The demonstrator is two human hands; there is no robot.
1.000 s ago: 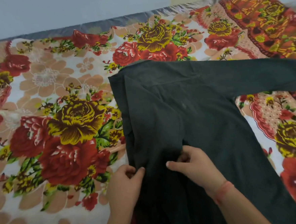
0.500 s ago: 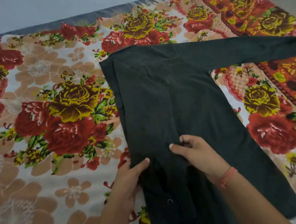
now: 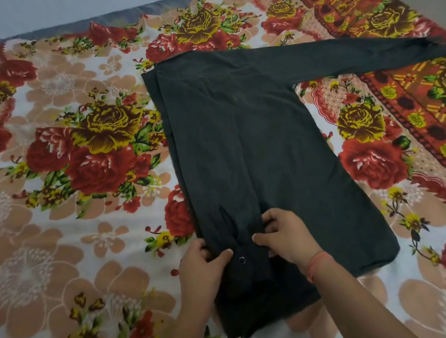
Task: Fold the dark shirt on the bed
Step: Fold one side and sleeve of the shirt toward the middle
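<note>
The dark shirt (image 3: 254,140) lies flat on the bed, its body running from the far middle toward me. Its left side is folded inward, and that sleeve lies down the body with a buttoned cuff (image 3: 246,270) near me. The other sleeve (image 3: 354,56) stretches out to the right. My left hand (image 3: 200,262) pinches the folded sleeve at its left edge. My right hand (image 3: 284,237) pinches the same sleeve's right edge, just above the cuff button.
A floral bedsheet (image 3: 85,178) with red and yellow roses covers the bed on all sides of the shirt. A pale wall (image 3: 47,12) runs along the bed's far edge. An orange patterned border (image 3: 410,103) runs down the right side.
The view has pulled back, so the whole shirt shows. Both hands have slid down the folded sleeve toward its cuff, and the button has come into sight.
</note>
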